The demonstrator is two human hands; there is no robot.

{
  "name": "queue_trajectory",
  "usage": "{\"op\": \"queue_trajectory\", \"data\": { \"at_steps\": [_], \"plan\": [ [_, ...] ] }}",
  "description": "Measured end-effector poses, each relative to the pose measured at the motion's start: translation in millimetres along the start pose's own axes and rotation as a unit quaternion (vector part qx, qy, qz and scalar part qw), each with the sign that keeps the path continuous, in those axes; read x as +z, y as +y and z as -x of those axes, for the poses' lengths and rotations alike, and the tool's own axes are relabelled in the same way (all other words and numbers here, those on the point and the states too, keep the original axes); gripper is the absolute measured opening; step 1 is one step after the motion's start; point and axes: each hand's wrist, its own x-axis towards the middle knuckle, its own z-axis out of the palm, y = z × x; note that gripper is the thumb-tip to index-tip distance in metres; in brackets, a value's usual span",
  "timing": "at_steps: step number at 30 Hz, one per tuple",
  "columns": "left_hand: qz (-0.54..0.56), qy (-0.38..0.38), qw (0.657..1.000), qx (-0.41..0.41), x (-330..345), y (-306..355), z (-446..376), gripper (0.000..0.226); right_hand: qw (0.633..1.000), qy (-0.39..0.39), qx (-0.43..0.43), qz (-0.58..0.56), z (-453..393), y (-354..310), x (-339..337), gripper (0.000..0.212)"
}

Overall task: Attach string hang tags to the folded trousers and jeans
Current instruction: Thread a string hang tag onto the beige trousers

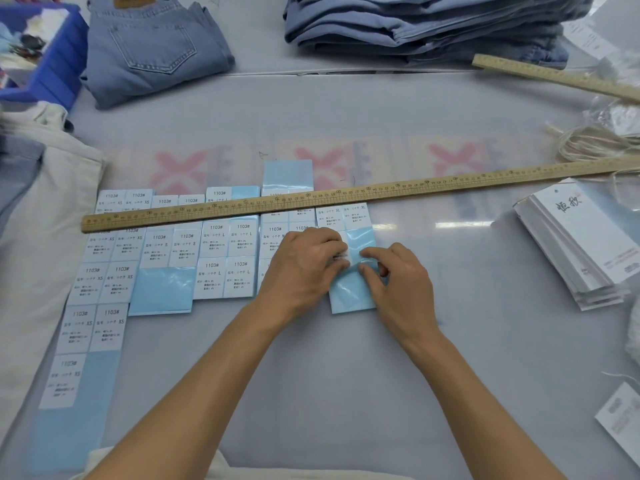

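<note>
Several light-blue backing sheets with white size stickers [214, 251] lie in columns on the table under a long wooden ruler [381, 190]. My left hand [304, 268] pinches a white sticker [343, 252] at the XL sheet [353, 294]. My right hand [398, 282] holds that blue sheet with thumb and forefinger, just right of the sticker. A fanned stack of white hang tags [585, 247] lies at the right, with a bundle of pale strings [595, 143] behind it. Folded light jeans [156, 50] and a stack of blue jeans [415, 26] lie at the back.
Beige trousers [38, 230] are spread along the left edge. A blue bin [52, 64] stands at the back left. A second wooden ruler [554, 76] lies at the back right. One loose tag [620, 420] sits at the lower right.
</note>
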Motion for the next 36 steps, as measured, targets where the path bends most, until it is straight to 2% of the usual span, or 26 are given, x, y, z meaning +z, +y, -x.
{"op": "queue_trajectory", "data": {
  "at_steps": [3, 6, 8, 10, 14, 19, 22, 26, 29, 32, 36],
  "plan": [
    [-0.028, -0.003, 0.999, 0.014, -1, -1, 0, 0.024, 1.0, -0.003, 0.006, -0.019, -1, -4, -3, 0.02],
    [-0.031, 0.003, 0.999, 0.016, 0, 0, 1, 0.021, 0.999, -0.012, 0.026, -0.038, -1, -4, -3, 0.022],
    [-0.041, 0.023, 0.998, 0.031, 2, 3, 4, 0.014, 0.994, -0.003, 0.079, -0.071, -2, -6, -3, 0.028],
    [-0.072, 0.06, 0.993, 0.065, 5, 5, 7, 0.004, 0.981, 0.003, 0.163, -0.104, -4, -8, -3, 0.032],
    [-0.094, 0.145, 0.981, 0.091, 10, 7, 11, 0.009, 0.95, -0.014, 0.26, -0.17, -13, -11, -9, 0.033],
    [-0.068, 0.19, 0.975, 0.091, 9, 7, 12, 0.007, 0.889, -0.097, 0.289, -0.342, -22, -21, -15, 0.031],
    [-0.047, 0.183, 0.978, 0.092, 8, 8, 12, 0.007, 0.864, -0.131, 0.292, -0.389, -28, -26, -19, 0.008],
    [0.038, 0.165, 0.985, 0.037, 3, 6, 11, 0.012, 0.853, -0.143, 0.312, -0.394, -36, -26, -23, 0.008],
    [0.057, 0.129, 0.99, 0.013, -2, 2, 6, 0.014, 0.832, -0.158, 0.328, -0.418, -37, -27, -23, 0.007],
    [0.045, 0.087, 0.995, 0.02, -6, 0, 1, 0.015, 0.832, -0.158, 0.333, -0.414, -37, -28, -21, 0.008],
    [-0.018, 0.074, 0.995, 0.069, -12, 0, -1, 0.01, 0.845, -0.166, 0.325, -0.392, -39, -28, -20, 0.009]
  ]
}}
